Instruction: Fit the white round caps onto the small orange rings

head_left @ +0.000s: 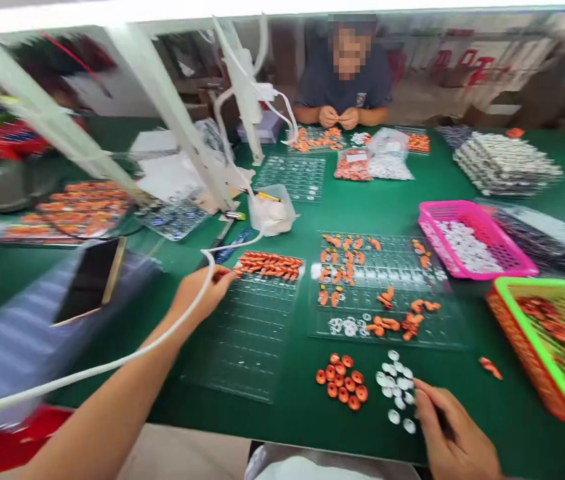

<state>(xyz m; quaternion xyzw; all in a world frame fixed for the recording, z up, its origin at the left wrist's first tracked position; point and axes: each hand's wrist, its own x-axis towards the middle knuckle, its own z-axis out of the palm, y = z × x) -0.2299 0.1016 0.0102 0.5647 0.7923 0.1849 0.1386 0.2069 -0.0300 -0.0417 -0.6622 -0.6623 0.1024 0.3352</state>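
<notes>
The left hand (201, 293) sits at the 9 o'clock end of a packed row of orange parts (270, 265), which lies along the 12 o'clock edge of a clear tray (235, 340). Its thumb and forefinger are brought close together at the end part; I cannot tell whether they grip it or merely touch it. The right hand (455, 427) is half curled at the 4 o'clock side of the loose white discs (390, 382), thumb and forefinger near one another by the outermost ones – whether a disc is pinched between them, I cannot tell.

To do this well, the left fingers would best work from the end of the row and lift straight up, since the parts lie tight together and a sideways pull could drag their neighbours. The right hand should take one disc at a time from the edge of the cluster; they look thin and may come up in pairs. The orange round pieces (339, 381), at 9 o'clock from the discs, are best kept as a separate pile. A white cable (130, 358) crosses the view in front of the left forearm – short, careful movements there should avoid a snag that might jog the tray.
</notes>
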